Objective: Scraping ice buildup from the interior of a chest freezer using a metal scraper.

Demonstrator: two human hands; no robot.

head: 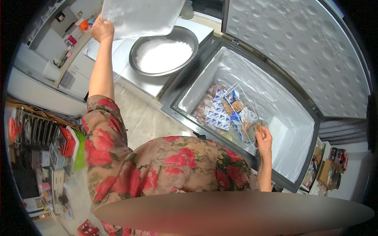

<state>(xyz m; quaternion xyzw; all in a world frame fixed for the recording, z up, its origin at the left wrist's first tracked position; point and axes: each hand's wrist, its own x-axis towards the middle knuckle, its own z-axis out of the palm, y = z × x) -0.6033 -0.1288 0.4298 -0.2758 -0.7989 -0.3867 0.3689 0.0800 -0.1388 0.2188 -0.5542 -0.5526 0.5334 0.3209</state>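
Note:
My left hand (103, 29), arm stretched out, grips the edge of a pale flat panel (141, 17) above the white worktop. The panel's lower edge overlaps the rim of a wide metal bowl (134, 63), which holds white, frost-like material (164, 56). My right hand (263, 138) is inside the open chest freezer (203, 75), fingers closed around a small brown handle-like piece (259, 128). What that piece belongs to is unclear. Beside this hand, a white wire basket (236, 85) stands tilted among blue-and-white packs (218, 118) and bagged food (206, 100).
Frost coats the freezer walls (277, 85), and its dimpled lid (295, 38) stands raised behind. The white worktop (147, 87) adjoins the freezer's left side. Shelves with boxes (327, 174) are at the right. A wire rack (35, 126) and red basket (67, 141) stand left.

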